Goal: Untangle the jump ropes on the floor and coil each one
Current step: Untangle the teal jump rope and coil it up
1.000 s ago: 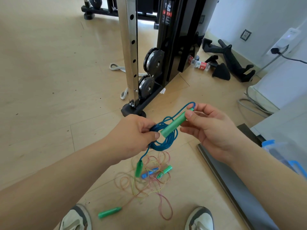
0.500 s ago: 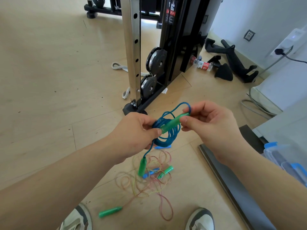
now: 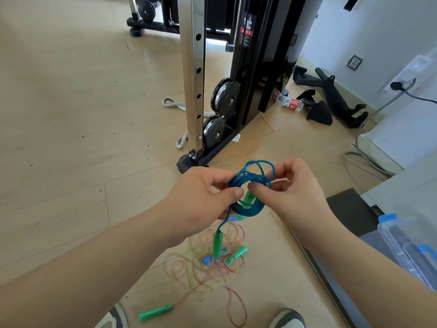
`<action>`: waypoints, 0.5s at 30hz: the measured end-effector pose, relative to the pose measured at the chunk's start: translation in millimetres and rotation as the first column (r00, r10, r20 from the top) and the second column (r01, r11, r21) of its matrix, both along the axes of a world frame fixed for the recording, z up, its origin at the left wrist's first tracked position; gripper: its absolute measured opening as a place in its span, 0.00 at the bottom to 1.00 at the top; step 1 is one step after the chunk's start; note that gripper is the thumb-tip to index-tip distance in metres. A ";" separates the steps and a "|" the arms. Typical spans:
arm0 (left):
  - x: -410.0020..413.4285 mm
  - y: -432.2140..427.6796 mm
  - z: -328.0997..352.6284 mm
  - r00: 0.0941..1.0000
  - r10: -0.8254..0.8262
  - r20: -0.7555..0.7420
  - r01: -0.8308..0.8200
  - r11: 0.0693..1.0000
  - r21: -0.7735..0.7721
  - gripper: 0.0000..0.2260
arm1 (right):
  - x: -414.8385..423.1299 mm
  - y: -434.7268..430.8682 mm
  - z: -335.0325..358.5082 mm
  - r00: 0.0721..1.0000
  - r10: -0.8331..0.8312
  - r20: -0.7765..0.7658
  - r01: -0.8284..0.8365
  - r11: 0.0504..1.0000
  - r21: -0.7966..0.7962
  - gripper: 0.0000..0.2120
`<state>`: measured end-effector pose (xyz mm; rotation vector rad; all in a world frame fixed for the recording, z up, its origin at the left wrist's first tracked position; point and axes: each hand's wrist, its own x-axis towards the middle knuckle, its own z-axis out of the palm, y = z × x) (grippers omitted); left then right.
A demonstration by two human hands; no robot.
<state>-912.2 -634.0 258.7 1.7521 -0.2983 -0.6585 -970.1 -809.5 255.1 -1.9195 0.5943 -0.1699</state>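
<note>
blue rope coil (image 3: 248, 207) pinched by left hand (image 3: 200, 202) and right hand (image 3: 296, 194), floor (image 3: 82, 114) wide leftward

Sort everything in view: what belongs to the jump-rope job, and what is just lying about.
Job: blue rope, gripped by left hand and right hand; tangled pink and yellow ropes on the floor; loose green handle.
Lying about: plastic bottle; white cord; black grips; clear box.
</note>
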 end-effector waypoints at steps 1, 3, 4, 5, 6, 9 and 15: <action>-2.1 -1.2 1.2 1.000 -0.022 0.015 0.022 1.000 -0.005 0.09 | 0.2 -0.2 -1.5 0.999 0.023 -0.035 -0.023 1.000 0.012 0.15; -5.2 -3.1 3.7 0.997 -0.062 0.042 0.062 0.998 -0.002 0.10 | -1.5 -1.3 -1.2 0.986 0.146 -0.079 -0.145 0.989 0.008 0.15; -5.4 -3.7 4.4 0.996 -0.073 0.060 0.073 0.997 0.005 0.10 | -2.4 -1.9 0.1 0.974 0.213 -0.075 -0.213 0.977 0.006 0.15; -4.8 -3.8 5.0 0.994 -0.077 0.082 0.076 0.997 0.016 0.10 | -3.1 -2.5 0.7 0.962 0.266 -0.057 -0.266 0.964 0.019 0.16; -3.4 -3.5 5.5 0.992 -0.073 0.101 0.071 0.997 0.024 0.09 | -3.2 -3.8 1.3 0.952 0.304 -0.033 -0.302 0.952 0.056 0.16; 1.9 0.0 6.2 0.995 -0.026 0.097 0.026 1.000 0.006 0.09 | -3.1 -9.2 8.0 0.934 0.355 0.043 -0.354 0.898 0.261 0.08; 10.4 6.2 5.7 0.996 0.083 0.024 -0.083 0.997 0.003 0.08 | -7.6 -30.8 9.8 0.885 0.461 -0.074 -0.428 0.864 0.263 0.14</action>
